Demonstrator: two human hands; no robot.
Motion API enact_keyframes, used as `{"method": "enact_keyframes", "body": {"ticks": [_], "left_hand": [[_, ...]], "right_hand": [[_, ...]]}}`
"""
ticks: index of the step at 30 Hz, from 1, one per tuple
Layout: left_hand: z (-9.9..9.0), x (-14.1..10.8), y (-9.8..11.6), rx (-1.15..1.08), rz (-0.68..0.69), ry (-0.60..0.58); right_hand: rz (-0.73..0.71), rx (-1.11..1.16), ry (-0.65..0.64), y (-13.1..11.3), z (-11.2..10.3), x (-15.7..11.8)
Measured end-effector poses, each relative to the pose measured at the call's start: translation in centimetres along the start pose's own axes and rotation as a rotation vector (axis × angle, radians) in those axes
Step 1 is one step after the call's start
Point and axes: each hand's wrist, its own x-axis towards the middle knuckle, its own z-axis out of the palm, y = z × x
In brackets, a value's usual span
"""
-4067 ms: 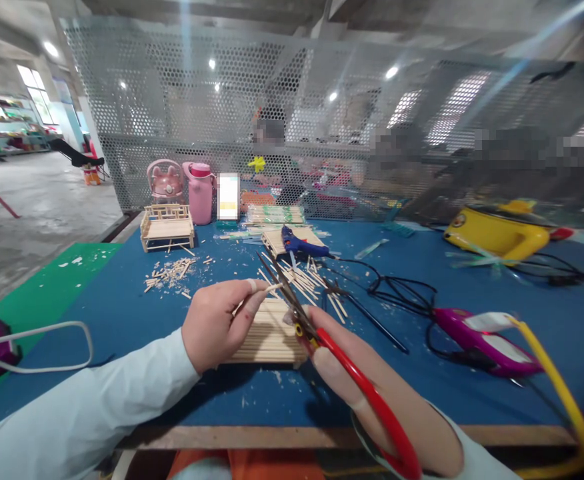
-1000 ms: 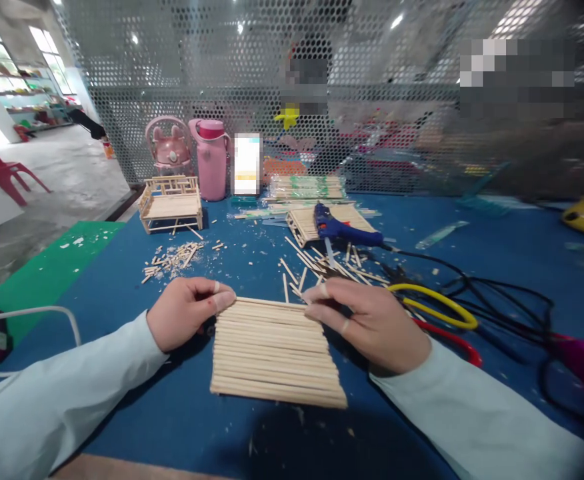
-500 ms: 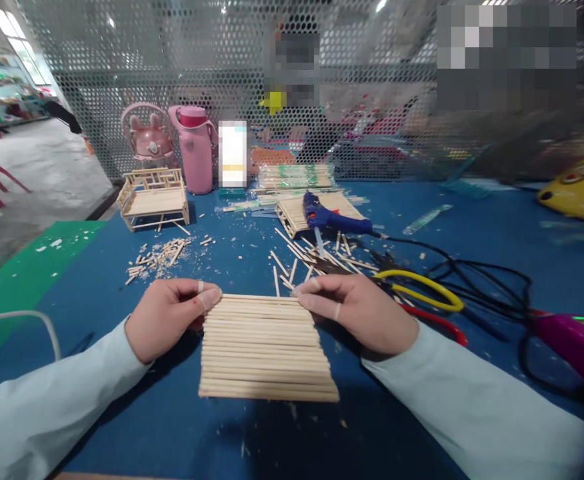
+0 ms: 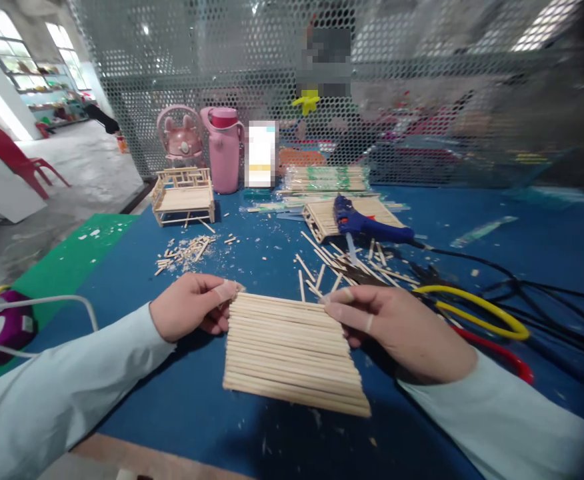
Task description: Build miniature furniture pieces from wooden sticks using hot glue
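Note:
A flat panel of pale wooden sticks point(image 4: 292, 353), laid side by side, tilts over the blue table. My left hand point(image 4: 195, 305) pinches its far left corner between thumb and fingers. At the far right corner, my right hand point(image 4: 402, 327) pinches the panel the same way. Both hands have small wraps on some fingers. Loose sticks point(image 4: 317, 273) lie just beyond the panel. Behind them a blue glue gun point(image 4: 372, 227) rests on another stick-built piece point(image 4: 322, 217).
A miniature stick bench point(image 4: 185, 197) stands at the back left beside a pink bottle point(image 4: 225, 153). Stick scraps point(image 4: 187, 253) lie before it. Yellow-handled pliers point(image 4: 477, 313), a red handle and black cables are at the right. A purple device point(image 4: 7, 330) sits far left.
The camera view has turned left, so most things appear further right. The panel looks slightly rotated, its right side nearer me. Both hands keep their hold on it.

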Motion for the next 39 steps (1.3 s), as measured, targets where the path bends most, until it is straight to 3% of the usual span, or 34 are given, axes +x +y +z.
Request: {"method": "enact_keyframes", "body": {"ticks": [5,11,18,25,32,39], "left_hand": [[-0.2,0.4,-0.1,-0.147,-0.093,0.044],[-0.1,0.5,-0.4,-0.065,-0.001,0.011],[0.1,0.2,-0.8,0.091,0.152,0.095],[0.1,0.0,-0.8,0.163,0.163,0.137],[0.1,-0.1,-0.8,0.173,0.142,0.144],[-0.1,0.0,-0.8,0.155,0.157,0.092]], "right_hand": [[-0.031,-0.05,-0.011,0.0,-0.1,0.0],[-0.038,-0.071,0.001,-0.4,-0.1,0.0],[-0.026,-0.007,-0.021,-0.1,-0.1,0.1],[0.107,0.19,-0.108,-0.3,-0.8,0.3],[0.089,0.06,-0.052,-0.5,-0.3,0.1],[-0.118,-0.187,-0.012,-1.1,0.1,-0.5]]}}
